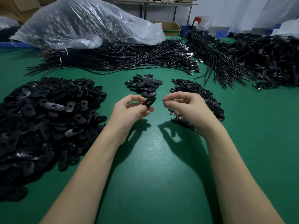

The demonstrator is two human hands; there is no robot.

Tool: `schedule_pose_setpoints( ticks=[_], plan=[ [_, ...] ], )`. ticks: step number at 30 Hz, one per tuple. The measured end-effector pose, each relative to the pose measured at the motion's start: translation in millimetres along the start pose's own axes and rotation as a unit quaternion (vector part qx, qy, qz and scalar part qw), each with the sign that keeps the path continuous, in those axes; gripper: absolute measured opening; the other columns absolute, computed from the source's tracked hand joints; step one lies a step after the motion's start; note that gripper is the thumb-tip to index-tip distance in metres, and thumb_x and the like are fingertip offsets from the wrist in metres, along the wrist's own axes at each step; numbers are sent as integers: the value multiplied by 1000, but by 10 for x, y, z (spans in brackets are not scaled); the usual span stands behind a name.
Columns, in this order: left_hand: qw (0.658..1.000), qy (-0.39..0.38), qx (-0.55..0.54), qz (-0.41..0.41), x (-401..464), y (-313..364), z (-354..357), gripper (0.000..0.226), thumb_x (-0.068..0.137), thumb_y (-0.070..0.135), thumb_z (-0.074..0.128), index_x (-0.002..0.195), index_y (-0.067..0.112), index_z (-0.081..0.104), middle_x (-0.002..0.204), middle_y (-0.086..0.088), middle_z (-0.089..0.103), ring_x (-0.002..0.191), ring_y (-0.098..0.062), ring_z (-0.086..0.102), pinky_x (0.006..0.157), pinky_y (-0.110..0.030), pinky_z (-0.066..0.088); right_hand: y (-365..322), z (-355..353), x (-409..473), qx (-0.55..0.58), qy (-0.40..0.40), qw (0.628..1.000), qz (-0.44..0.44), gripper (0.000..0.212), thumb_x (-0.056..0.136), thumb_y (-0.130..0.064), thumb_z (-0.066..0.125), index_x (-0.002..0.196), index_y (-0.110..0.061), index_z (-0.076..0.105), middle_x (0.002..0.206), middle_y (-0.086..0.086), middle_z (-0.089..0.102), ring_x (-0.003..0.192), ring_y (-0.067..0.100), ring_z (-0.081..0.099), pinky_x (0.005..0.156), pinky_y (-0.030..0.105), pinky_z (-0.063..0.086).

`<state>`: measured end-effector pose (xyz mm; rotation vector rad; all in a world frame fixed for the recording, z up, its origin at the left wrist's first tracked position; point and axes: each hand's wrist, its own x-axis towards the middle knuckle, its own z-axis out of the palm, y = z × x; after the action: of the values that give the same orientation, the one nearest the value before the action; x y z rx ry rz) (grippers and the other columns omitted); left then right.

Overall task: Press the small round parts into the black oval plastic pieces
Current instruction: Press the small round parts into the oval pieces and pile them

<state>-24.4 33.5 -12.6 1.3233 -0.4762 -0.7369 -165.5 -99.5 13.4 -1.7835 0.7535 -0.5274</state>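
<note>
1. A green-topped counter (153,167) fills the view, carrying heaps of black parts and cables under a head-worn camera.
2. A large clear plastic bag (84,21) stuffed with dark cable lies along the far left edge of the counter.
3. Bundles of long black cables (123,57) with metal plugs stretch across the far side, beside a tangled black heap (265,60) at far right.
4. A broad pile of black oval plastic pieces (47,118) spreads over the left of the counter, well apart from the hands.
5. A lower pile of small round black parts (195,89) lies at right, partly hidden beneath the right hand.
6. A small cluster of black oval pieces (144,83) sits at centre, just beyond the two hands.
7. The left hand (131,110) is raised over the counter, its fingers (137,98) and thumb curled around a single black oval plastic piece (149,101), tilted toward the right hand.
8. The right hand (187,107) hangs near it, fingertips (169,98) pinched together on a small round black part (165,103), barely visible; the two hands are close but apart.
</note>
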Motion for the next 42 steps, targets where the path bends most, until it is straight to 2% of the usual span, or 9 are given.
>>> schedule_pose_setpoints(
  ticks=[3,7,11,16,22,31,33,37,42],
  plan=[
    [1000,-4,-25,-4,-14,-1,24,21,93,-15,56,95,6,58,93,-14,74,93,-29,77,83,-26,60,-34,79,-13,25,-19,999,9,4,91,-17,75,93,-20,76,84,-9,79,54,4,52,51,10,41],
    [999,-27,27,5,-33,15,29,33,93,-6,63,110,20,70,104,-15,72,94,-24,76,77,-25,60,-59,127,-16,60,-18,998,18,6,90,-19,76,87,-25,76,82,-13,75,55,3,51,49,10,41],
    [997,-13,75,6,-32,14,27,18,91,10,72,103,23,70,94,-1,78,92,-15,75,78,-27,53,-65,158,-14,70,-24,997,33,8,87,-21,79,83,-27,77,78,-12,71,53,4,49,49,11,39],
    [997,-34,48,40,-44,7,59,31,91,-1,69,108,24,66,90,-2,79,89,-20,76,76,-24,57,-56,189,-13,55,-24,998,30,7,86,-22,80,85,-27,75,76,-11,73,53,5,49,50,13,40],
    [1000,0,-22,20,-54,48,73,18,101,4,58,106,15,71,94,-9,79,87,-26,78,70,-24,60,-57,184,-4,49,2,999,16,8,88,-21,79,83,-26,74,72,-13,71,54,4,53,51,10,42],
    [999,25,35,15,-40,59,26,14,93,16,73,106,17,69,90,3,80,84,-13,77,58,-19,56,-84,184,0,59,29,998,-3,6,89,-16,78,86,-21,77,65,-16,69,51,-2,53,50,9,40],
    [999,16,43,22,-40,46,26,14,91,15,75,104,19,71,90,1,80,84,-13,77,60,-18,55,-82,199,-2,53,38,998,-16,6,88,-15,78,85,-20,78,63,-13,69,50,-1,52,51,11,41],
    [999,-9,6,31,-36,36,31,15,90,7,75,103,12,72,92,-5,80,88,-19,77,70,-19,57,-79,224,6,26,57,998,-28,4,87,-21,80,84,-25,79,74,-9,76,56,-4,57,67,21,47],
    [999,-34,-30,29,-29,27,30,17,90,2,73,106,4,70,94,-12,79,93,-26,77,82,-23,59,-72,225,12,6,63,998,-25,5,86,-23,80,83,-27,80,74,-9,77,66,-3,65,68,22,46]
  ],
)
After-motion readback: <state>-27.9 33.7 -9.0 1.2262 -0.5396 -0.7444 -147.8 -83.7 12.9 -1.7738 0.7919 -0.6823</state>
